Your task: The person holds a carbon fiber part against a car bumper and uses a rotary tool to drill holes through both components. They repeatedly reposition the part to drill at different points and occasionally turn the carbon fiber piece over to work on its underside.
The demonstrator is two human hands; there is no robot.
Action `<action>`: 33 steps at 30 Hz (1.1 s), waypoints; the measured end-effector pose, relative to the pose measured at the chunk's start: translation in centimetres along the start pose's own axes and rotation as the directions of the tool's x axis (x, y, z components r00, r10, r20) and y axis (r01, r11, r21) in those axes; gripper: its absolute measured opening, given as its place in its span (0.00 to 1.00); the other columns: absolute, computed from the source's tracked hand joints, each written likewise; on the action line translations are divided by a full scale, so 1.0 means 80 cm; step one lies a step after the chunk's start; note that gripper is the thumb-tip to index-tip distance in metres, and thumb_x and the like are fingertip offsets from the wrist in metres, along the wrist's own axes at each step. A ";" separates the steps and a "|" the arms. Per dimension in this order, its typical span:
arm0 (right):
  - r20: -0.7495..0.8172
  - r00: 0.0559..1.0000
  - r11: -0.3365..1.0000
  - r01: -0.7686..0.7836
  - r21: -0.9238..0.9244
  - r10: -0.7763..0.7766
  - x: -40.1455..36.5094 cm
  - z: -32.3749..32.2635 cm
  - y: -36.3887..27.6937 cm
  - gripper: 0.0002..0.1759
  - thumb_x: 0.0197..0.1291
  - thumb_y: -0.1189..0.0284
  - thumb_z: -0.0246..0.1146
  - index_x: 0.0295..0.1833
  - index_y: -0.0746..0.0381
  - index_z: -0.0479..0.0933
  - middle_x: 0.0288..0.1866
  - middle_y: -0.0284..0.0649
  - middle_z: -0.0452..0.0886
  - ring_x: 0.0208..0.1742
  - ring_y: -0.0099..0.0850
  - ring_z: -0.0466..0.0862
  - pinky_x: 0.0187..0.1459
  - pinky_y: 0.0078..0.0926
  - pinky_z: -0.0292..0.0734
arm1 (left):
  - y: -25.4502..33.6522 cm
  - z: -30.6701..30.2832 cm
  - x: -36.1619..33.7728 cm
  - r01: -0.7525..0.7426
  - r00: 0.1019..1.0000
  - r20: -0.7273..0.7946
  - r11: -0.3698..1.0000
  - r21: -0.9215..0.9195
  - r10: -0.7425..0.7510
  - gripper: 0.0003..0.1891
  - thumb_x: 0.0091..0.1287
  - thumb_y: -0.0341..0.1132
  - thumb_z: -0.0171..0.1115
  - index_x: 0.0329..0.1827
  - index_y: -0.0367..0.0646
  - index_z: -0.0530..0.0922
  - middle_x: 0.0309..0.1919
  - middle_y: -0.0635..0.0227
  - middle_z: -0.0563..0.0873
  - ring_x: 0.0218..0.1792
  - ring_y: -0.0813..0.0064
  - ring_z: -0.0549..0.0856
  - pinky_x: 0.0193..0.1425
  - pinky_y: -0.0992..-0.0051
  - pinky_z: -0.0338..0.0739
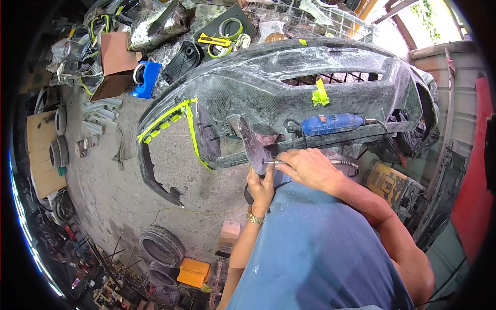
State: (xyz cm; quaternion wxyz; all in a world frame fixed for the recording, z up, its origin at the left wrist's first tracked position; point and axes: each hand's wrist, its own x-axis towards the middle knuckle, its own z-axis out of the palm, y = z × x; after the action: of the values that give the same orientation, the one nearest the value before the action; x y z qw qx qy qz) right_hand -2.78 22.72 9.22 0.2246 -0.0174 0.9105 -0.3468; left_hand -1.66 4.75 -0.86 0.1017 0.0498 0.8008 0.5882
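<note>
My left hand (261,187), with a watch on its wrist, has its fingers closed on the lower end of a long, dusty, dark curved piece (251,144). In my right hand (312,168) is the slim metal handpiece (279,162) of a rotary tool, its tip at or very near the piece's lower end. A flexible shaft (345,163) runs out past my right hand. The blue rotary tool body (332,124) lies on a large, dust-covered dark car bumper (232,93) in front of me. Bright yellow-green tape (191,126) borders the bumper's left opening.
A blue tape dispenser (146,80), a cardboard box (114,57) and tape rolls (230,28) are behind the bumper. Tyres (161,246) and an orange box (194,273) stand on the concrete floor (111,191). Another carton (386,182) sits at right.
</note>
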 end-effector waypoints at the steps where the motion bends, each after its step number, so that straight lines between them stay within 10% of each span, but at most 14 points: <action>1: 0.000 1.000 1.000 0.001 0.000 -0.001 0.002 0.000 0.001 0.17 0.70 0.59 0.55 0.44 0.63 0.78 0.42 0.46 0.85 0.41 0.50 0.86 0.40 0.49 0.81 | 0.001 0.000 0.001 0.000 1.000 -0.001 1.000 0.001 0.000 0.06 0.68 0.25 0.65 0.45 0.35 0.81 0.37 0.61 0.86 0.37 0.70 0.84 0.41 0.71 0.76; 13: -0.005 1.000 1.000 0.001 0.016 0.000 0.001 0.005 0.003 0.18 0.71 0.59 0.56 0.44 0.64 0.78 0.42 0.47 0.85 0.42 0.50 0.86 0.41 0.50 0.80 | -0.010 0.001 0.002 0.011 1.000 -0.019 0.998 -0.068 -0.012 0.02 0.69 0.24 0.63 0.40 0.35 0.79 0.31 0.69 0.85 0.32 0.83 0.78 0.34 0.75 0.72; 15: -0.003 1.000 0.999 0.010 0.051 -0.010 -0.001 0.001 0.003 0.18 0.71 0.59 0.55 0.45 0.64 0.78 0.42 0.48 0.85 0.41 0.51 0.86 0.41 0.50 0.80 | -0.012 -0.001 0.000 0.053 0.998 0.027 0.996 -0.076 -0.051 0.06 0.68 0.25 0.65 0.45 0.34 0.81 0.38 0.61 0.86 0.38 0.70 0.84 0.43 0.71 0.77; 25: -0.017 1.000 0.999 0.008 -0.041 -0.009 0.000 0.003 -0.001 0.19 0.71 0.58 0.56 0.45 0.65 0.78 0.41 0.47 0.85 0.41 0.50 0.86 0.40 0.48 0.81 | -0.001 0.000 0.005 -0.006 1.000 -0.010 0.999 -0.031 0.006 0.03 0.68 0.25 0.65 0.39 0.34 0.80 0.29 0.68 0.84 0.30 0.82 0.78 0.32 0.75 0.71; 33: -0.012 1.000 1.000 0.009 -0.009 -0.009 0.005 0.003 0.004 0.18 0.70 0.58 0.56 0.45 0.63 0.78 0.42 0.46 0.85 0.41 0.49 0.86 0.40 0.49 0.80 | -0.004 -0.004 0.003 0.052 0.998 0.035 0.998 -0.046 -0.050 0.06 0.67 0.24 0.64 0.45 0.34 0.80 0.38 0.60 0.86 0.38 0.68 0.84 0.43 0.70 0.77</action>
State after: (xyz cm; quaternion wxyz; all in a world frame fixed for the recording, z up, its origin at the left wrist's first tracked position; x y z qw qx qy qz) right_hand -2.98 22.74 8.73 0.2175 -0.0204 0.9133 -0.3438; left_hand -1.93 4.44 -1.07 0.1314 0.0368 0.7859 0.6031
